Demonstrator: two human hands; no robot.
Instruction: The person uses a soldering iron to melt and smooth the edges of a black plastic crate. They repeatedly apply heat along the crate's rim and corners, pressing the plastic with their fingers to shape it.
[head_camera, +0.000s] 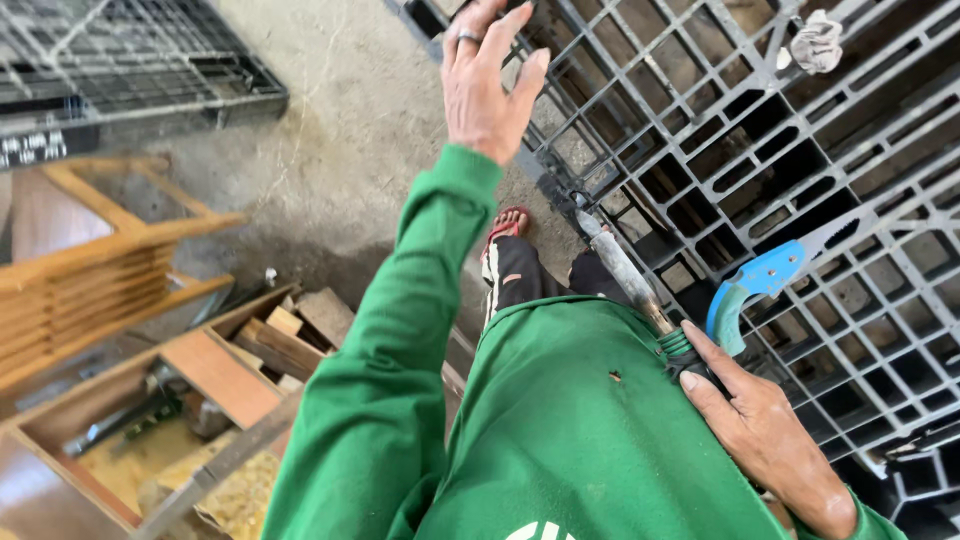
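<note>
The left hand (487, 80) is raised with fingers spread, gripping nothing, at the near edge of the black plastic pallet (760, 170). The right hand (765, 430) clenches a metal tool (625, 270) against the green shirt. A blue-handled saw (765, 280) lies on the pallet. Bare concrete floor (330, 130) opens leftward.

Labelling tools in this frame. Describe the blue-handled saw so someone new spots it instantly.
Start at the big dark plastic grid pallet filling the right side. Just above the person's right hand, the saw lies on the grid. Its curved bright blue handle sets it apart from the grey metal tool that hand grips.
</note>
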